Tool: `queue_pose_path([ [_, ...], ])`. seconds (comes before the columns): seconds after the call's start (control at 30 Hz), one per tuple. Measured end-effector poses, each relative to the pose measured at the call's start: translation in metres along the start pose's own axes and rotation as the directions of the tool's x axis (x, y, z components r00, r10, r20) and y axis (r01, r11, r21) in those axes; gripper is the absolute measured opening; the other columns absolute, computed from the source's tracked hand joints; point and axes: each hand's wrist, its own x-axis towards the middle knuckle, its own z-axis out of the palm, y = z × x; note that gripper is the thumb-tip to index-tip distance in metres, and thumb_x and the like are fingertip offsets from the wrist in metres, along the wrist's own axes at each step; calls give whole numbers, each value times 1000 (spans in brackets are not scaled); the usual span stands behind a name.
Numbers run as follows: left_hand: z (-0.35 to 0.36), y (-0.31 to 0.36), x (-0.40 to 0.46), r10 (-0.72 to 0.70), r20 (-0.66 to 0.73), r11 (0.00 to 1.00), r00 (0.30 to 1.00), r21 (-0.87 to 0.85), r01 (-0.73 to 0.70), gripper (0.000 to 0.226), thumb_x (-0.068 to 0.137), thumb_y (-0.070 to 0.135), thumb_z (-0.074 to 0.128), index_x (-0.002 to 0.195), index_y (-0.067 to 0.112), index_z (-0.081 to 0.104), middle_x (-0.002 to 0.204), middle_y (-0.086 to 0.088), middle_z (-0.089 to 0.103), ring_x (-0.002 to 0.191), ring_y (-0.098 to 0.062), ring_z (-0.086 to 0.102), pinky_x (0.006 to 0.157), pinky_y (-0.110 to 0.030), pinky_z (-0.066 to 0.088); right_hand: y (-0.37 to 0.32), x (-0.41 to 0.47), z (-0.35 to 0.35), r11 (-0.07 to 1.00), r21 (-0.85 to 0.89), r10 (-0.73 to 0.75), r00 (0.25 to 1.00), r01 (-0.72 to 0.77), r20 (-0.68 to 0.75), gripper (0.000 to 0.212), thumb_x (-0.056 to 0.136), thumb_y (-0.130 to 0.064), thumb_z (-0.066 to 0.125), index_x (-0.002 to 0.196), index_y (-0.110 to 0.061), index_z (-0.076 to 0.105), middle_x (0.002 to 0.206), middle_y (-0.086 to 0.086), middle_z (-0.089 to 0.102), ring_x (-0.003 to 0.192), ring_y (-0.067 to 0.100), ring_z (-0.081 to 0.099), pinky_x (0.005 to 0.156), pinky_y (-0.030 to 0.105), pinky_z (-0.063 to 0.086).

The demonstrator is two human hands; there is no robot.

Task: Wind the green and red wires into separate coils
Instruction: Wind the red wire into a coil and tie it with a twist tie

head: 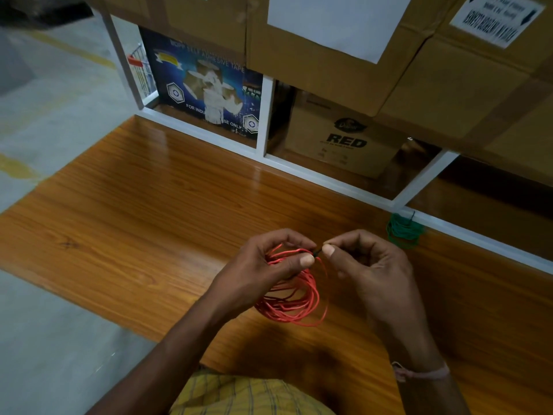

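We hold the red wire coil [294,290] above the table [143,205], left hand [266,272] gripping its loops, right hand [369,266] pinching its dark end, green wire coil [404,230] at the far edge.

A glossy wood-grain desk [143,205] fills the middle. From 11 to 3 o'clock runs a white shelf frame [329,178] packed with cardboard boxes [338,67]. At 9 o'clock lies grey concrete floor [45,94] with yellow lines. Light is dim.
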Motion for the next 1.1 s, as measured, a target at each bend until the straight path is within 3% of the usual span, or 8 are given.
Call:
queue_pose_path([
  [0.17, 0, 0, 1, -10, 6, 1000, 1000, 16, 10, 22, 95, 32, 79, 116, 28, 76, 116, 4, 77, 109, -17, 75, 93, -46, 62, 5, 3, -1, 998, -65, -3, 999, 0, -46, 9, 82, -28, 87, 82, -34, 80, 95, -2, 63, 88, 15, 61, 78, 33, 52],
  [0.3, 3, 2, 2, 2, -6, 1000, 1000, 16, -2, 14, 96, 27, 79, 109, 23, 76, 110, 3, 77, 101, -15, 76, 82, -32, 62, 8, 4, -1, 995, -100, -1, 999, -2, -32, 8, 81, -33, 87, 83, -37, 80, 98, 13, 55, 89, 28, 53, 77, 37, 48],
  [0.43, 5, 0, 5, 15, -9, 998, 1000, 66, -15, 6, 97, 27, 77, 103, 27, 75, 108, 5, 75, 101, -15, 74, 84, -35, 61, 15, 4, 2, 994, -111, -24, 999, 21, -29, 7, 85, -30, 85, 85, -35, 79, 98, 17, 56, 89, 35, 54, 75, 45, 49],
  [0.5, 6, -1, 6, 0, -22, 998, 1000, 69, 1, 4, 97, 27, 77, 100, 28, 74, 106, 6, 74, 100, -14, 73, 84, -38, 61, 17, 4, 4, 992, -120, -53, 997, 46, -54, 8, 89, -29, 81, 86, -34, 76, 97, 13, 57, 88, 33, 55, 75, 47, 49],
  [0.57, 7, -4, 6, -14, -37, 996, 999, 84, 17, 4, 97, 26, 76, 97, 29, 73, 104, 7, 73, 99, -12, 72, 82, -37, 59, 17, 5, 3, 990, -123, -86, 992, 74, -94, 10, 95, -26, 75, 88, -33, 74, 94, 5, 56, 85, 23, 54, 74, 39, 47],
  [0.77, 2, -18, 6, -33, -62, 994, 998, 103, 40, 9, 95, 22, 79, 91, 27, 73, 93, 9, 73, 84, 1, 66, 72, -19, 49, 11, 18, -9, 966, -173, -226, 952, 192, -206, 9, 102, -28, 57, 105, -25, 64, 107, 2, 59, 99, 18, 61, 85, 38, 55],
  [0.93, 5, -19, 7, -37, -51, 997, 998, 72, 41, 6, 96, 23, 78, 95, 24, 72, 93, 7, 73, 83, -1, 66, 63, -18, 48, 11, 24, -3, 988, 117, -92, 990, 105, -111, 11, 101, -26, 64, 109, -20, 67, 103, 4, 74, 99, 20, 74, 88, 36, 61],
  [1.1, 6, -19, 6, -24, -54, 999, 998, 31, 26, 5, 97, 17, 76, 97, 15, 72, 88, 6, 71, 79, -2, 66, 60, -16, 49, 19, 21, 11, 991, 109, 82, 995, -75, -57, 13, 96, -26, 75, 108, -24, 71, 99, 2, 75, 79, 9, 73, 65, 24, 57],
])
